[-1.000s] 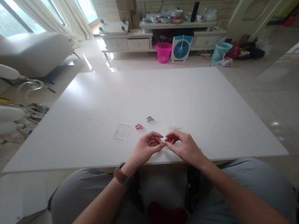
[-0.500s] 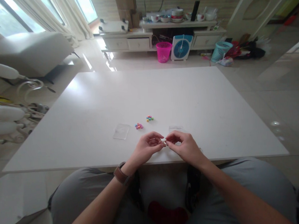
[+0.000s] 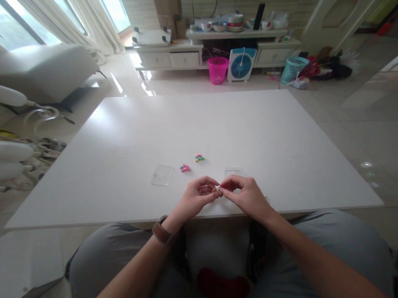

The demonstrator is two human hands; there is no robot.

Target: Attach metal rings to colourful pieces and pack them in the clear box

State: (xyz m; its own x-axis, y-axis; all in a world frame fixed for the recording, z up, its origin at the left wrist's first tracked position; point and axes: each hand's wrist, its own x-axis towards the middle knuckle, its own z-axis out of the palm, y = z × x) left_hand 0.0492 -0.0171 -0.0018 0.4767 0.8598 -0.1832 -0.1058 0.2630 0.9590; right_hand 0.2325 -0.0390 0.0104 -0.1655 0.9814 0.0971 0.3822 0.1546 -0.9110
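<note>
The left hand [image 3: 199, 193] and right hand [image 3: 240, 191] pinch a thin loop [image 3: 217, 189] (so tiny!); working it further probably needs gentle care.

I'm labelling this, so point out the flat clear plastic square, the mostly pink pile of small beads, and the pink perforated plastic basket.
Clear plastic square [image 3: 161, 175], head view: middle of its flat face.
Pink bead pile [image 3: 185, 168], head view: its middle.
Pink basket [image 3: 217, 72], head view: its side wall.

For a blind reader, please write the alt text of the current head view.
The left hand and right hand hold a tiny, thin item above a white table; beyond lie two colourful piles and, further left, a clear square.
</note>
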